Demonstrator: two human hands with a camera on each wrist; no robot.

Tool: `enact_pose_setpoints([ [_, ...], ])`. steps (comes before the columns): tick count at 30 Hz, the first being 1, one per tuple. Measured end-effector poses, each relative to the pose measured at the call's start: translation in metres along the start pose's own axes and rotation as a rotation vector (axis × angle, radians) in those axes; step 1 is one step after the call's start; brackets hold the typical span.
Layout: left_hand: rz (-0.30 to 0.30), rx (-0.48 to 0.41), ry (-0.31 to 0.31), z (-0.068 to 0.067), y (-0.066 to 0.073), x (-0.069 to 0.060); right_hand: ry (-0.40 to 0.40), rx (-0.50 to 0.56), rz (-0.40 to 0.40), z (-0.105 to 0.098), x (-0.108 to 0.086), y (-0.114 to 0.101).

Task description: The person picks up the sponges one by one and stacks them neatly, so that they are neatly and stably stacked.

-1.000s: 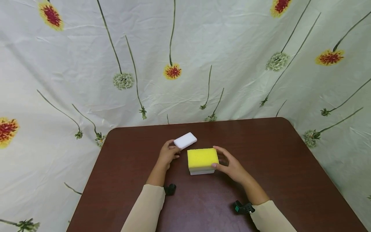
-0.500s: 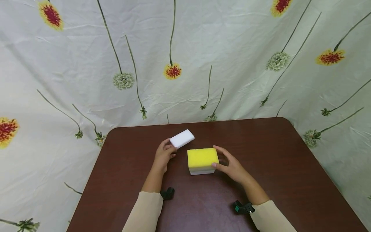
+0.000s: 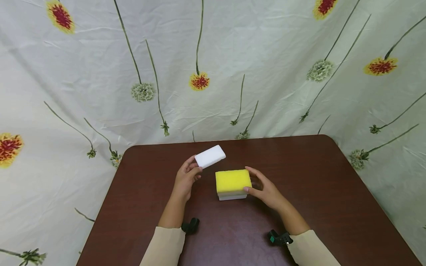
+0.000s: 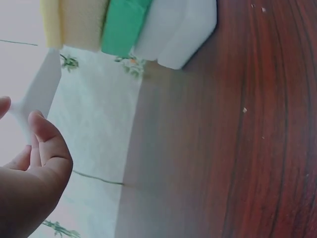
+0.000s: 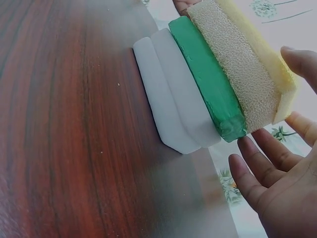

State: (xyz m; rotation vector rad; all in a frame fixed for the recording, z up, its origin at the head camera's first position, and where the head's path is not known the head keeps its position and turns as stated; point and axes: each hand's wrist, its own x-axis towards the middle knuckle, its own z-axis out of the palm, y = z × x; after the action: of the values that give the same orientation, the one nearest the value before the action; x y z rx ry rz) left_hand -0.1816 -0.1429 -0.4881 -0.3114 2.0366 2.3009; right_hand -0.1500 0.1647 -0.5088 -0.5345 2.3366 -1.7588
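My left hand (image 3: 184,181) pinches one end of a white foam block (image 3: 210,156) between thumb and fingers, tilted and raised off the table. In the left wrist view that white foam block (image 4: 47,82) appears edge-on. Right of it stands a stack with a yellow sponge (image 3: 233,180) on top. Below that lie a beige sponge (image 5: 237,64), a green block (image 5: 208,79) and two white blocks (image 5: 168,94). My right hand (image 3: 269,190) holds the stack's right end. Its thumb is at the yellow sponge's near corner and its index finger at the far corner.
The stack stands on a dark reddish-brown table (image 3: 316,184) with rounded far corners. Behind the table hangs a white flowered cloth (image 3: 279,74). Each wrist wears a black band, the right one (image 3: 279,238) with a green spot. Small crumbs dot the wood.
My left hand has drawn back a little to the left and lifted the white foam block, tilting it more toward the camera. The right hand and the stack have stayed put.
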Motion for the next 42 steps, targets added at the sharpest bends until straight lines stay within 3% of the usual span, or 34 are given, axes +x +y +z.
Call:
enact_pose_setpoints([
  [8,0.065,0.021,-0.082,0.001,0.009,-0.014,0.005,-0.002,-0.007,0.0,-0.001,-0.001],
  [17,0.072,0.046,-0.157,0.003,0.013,-0.026,0.005,-0.021,-0.036,0.001,-0.001,-0.002],
  [26,0.079,0.058,-0.235,0.007,0.011,-0.035,-0.001,0.0,-0.016,0.001,-0.001,-0.004],
  [30,0.076,0.071,-0.24,0.01,0.008,-0.039,0.001,-0.005,-0.017,0.001,-0.002,-0.004],
  [35,0.078,0.123,-0.246,0.015,0.004,-0.042,0.003,-0.004,-0.009,0.002,-0.001,-0.005],
  [42,0.08,0.16,-0.309,0.019,-0.002,-0.044,0.005,-0.004,-0.031,0.002,-0.001,-0.003],
])
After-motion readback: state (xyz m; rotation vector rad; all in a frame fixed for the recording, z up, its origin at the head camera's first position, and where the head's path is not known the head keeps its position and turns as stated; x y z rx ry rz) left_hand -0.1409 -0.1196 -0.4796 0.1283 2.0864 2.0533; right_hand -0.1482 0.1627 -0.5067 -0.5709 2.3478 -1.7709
